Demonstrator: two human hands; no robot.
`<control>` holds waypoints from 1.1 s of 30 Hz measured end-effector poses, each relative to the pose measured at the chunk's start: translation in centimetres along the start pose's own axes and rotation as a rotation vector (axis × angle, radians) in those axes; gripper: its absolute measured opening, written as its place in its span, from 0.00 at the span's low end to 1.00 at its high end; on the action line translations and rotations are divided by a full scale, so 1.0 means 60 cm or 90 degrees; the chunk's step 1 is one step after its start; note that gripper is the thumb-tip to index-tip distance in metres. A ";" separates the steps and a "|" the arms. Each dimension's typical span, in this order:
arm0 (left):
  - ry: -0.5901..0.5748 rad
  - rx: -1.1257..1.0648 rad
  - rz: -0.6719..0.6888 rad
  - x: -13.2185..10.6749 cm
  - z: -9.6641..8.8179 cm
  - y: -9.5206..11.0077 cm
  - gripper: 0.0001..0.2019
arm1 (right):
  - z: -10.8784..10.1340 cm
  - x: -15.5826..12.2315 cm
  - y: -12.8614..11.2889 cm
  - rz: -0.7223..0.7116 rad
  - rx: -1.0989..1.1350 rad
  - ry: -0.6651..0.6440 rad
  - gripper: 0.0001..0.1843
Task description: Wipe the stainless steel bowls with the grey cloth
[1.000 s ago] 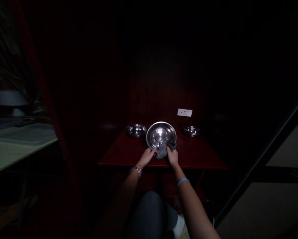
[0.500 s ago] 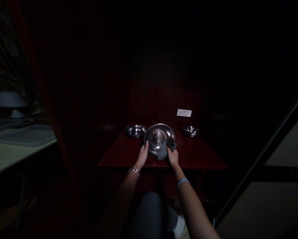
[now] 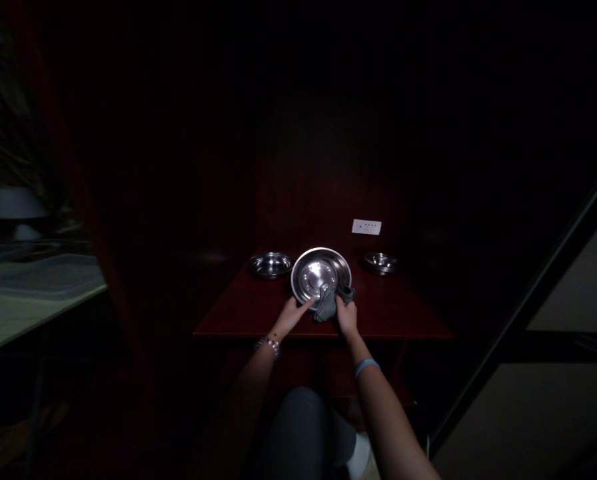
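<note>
A shiny round metal bowl [image 3: 321, 267] is held tilted up above the dark red table, its inside facing me. My left hand [image 3: 292, 315] grips the lower left rim, thumb over the edge and the other fingers hidden behind. At the lower right of the bowl, my right hand [image 3: 347, 315] is closed on a grey cloth [image 3: 326, 305] that lies against the bowl's inner side and rim. Part of the cloth bunches above the right hand's fingers. Whether the right hand also bears on the rim, I cannot tell.
On the red table [image 3: 268, 313] a metal dish [image 3: 271, 265] stands at back left, and some smaller metal bowls [image 3: 381, 263], seemingly stacked, at back right. A white socket plate [image 3: 366, 227] is on the back wall. Further left, a pale table [image 3: 38, 307] carries a clear plastic tray [image 3: 53, 275].
The bowl has tipped so its inside faces me more squarely. My left hand has shifted down and right along the rim, its thumb now pointing right. The cloth has barely moved.
</note>
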State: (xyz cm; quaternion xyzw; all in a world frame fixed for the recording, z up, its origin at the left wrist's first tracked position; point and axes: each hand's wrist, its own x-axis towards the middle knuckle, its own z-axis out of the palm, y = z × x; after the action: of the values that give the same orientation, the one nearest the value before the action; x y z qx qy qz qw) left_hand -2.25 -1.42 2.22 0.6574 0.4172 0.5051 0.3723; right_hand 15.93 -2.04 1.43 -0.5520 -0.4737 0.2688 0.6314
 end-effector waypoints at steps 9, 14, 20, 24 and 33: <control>-0.051 0.189 -0.039 -0.010 -0.003 0.012 0.27 | 0.002 0.002 0.004 -0.008 0.008 0.004 0.24; -0.045 0.184 -0.031 -0.009 -0.004 0.012 0.26 | 0.001 0.001 0.001 -0.004 0.002 0.001 0.24; -0.050 0.166 -0.020 -0.004 -0.003 -0.001 0.26 | 0.002 0.000 -0.002 0.004 0.005 -0.001 0.24; -0.046 0.165 -0.020 -0.002 -0.003 -0.007 0.26 | 0.003 0.000 -0.001 0.006 0.006 -0.005 0.25; -0.038 0.176 -0.034 -0.002 -0.002 -0.002 0.27 | 0.004 -0.007 -0.008 -0.040 -0.050 -0.046 0.22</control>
State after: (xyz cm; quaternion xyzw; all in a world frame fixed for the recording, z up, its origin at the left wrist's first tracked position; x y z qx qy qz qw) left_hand -2.41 -1.48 2.09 0.7061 0.4887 0.4129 0.3034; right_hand 15.44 -2.41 1.75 -0.5512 -0.5235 0.2501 0.5996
